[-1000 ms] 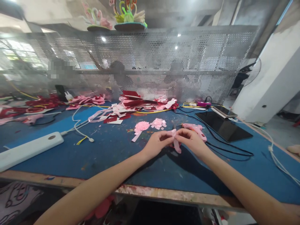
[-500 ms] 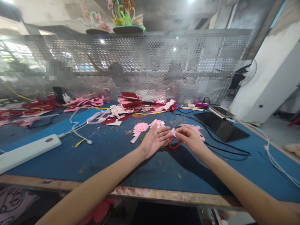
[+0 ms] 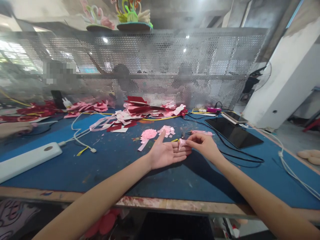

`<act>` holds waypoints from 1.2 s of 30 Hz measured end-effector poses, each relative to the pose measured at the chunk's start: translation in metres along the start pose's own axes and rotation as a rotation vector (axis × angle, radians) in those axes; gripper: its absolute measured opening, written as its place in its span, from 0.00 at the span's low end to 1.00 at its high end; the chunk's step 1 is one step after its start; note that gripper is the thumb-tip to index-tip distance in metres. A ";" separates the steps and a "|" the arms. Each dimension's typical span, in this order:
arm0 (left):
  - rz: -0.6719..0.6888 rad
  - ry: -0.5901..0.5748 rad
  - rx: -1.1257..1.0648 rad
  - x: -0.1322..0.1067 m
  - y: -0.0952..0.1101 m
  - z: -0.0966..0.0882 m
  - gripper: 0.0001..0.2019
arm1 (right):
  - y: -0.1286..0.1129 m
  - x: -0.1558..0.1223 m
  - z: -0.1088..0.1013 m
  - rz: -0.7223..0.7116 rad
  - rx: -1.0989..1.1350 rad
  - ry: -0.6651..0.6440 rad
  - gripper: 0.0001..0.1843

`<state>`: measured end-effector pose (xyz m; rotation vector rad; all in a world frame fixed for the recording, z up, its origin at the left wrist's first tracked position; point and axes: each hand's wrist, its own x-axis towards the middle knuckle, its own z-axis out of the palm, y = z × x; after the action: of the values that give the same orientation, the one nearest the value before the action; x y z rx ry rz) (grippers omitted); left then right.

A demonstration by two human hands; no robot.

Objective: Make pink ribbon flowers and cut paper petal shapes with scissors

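My left hand point(image 3: 167, 154) lies palm up with its fingers stretched out toward the right. Over those fingertips, my right hand point(image 3: 203, 143) pinches a small folded piece of pink ribbon point(image 3: 182, 143) between thumb and fingers. The ribbon piece appears to rest against the left fingers. Behind the hands sits a pink ruffled rosette point(image 3: 149, 134) with a ribbon tail point(image 3: 143, 145). Beside it are small cut pink pieces point(image 3: 167, 130). A pink glue gun point(image 3: 201, 132) lies partly hidden behind my right hand. Scissors are mostly covered by my hands.
Red and pink scraps point(image 3: 136, 111) are heaped along the perforated metal screen point(image 3: 155, 53). A black tablet point(image 3: 235, 131) and cables lie at the right. On the left is a long white device point(image 3: 30, 160) with a cord. People are dimly visible behind the screen.
My left hand has turned flatter and moved right, its fingers now under the ribbon piece. The red scissor handles are now covered. The camera view has shifted slightly.
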<state>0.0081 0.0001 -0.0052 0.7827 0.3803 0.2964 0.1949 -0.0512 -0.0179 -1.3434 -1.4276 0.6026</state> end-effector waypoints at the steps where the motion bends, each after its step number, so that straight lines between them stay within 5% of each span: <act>1: 0.006 0.008 0.028 0.000 -0.001 0.000 0.40 | 0.000 0.000 0.000 0.000 0.019 -0.005 0.09; 7: 0.229 0.285 0.369 0.005 -0.007 0.001 0.21 | -0.005 -0.002 0.000 0.006 0.014 -0.018 0.09; 15: 0.350 0.416 0.423 0.006 -0.003 -0.005 0.18 | -0.004 -0.001 0.001 0.069 0.098 0.006 0.15; 19: 0.422 0.479 0.405 0.006 -0.001 -0.006 0.19 | 0.000 0.004 -0.001 0.342 0.444 0.067 0.24; 23: 0.498 0.548 0.430 0.006 0.003 -0.008 0.18 | 0.003 0.005 -0.002 0.527 0.639 -0.001 0.16; 30: 0.568 0.577 0.582 0.006 0.005 -0.009 0.10 | 0.005 0.001 0.000 0.326 0.482 0.009 0.12; 36: 0.653 0.453 1.083 -0.003 -0.003 0.001 0.12 | -0.004 -0.007 0.004 0.065 0.181 -0.112 0.18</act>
<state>0.0066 -0.0033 -0.0058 1.9229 0.7214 0.9236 0.1887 -0.0572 -0.0176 -1.2324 -1.3866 0.8414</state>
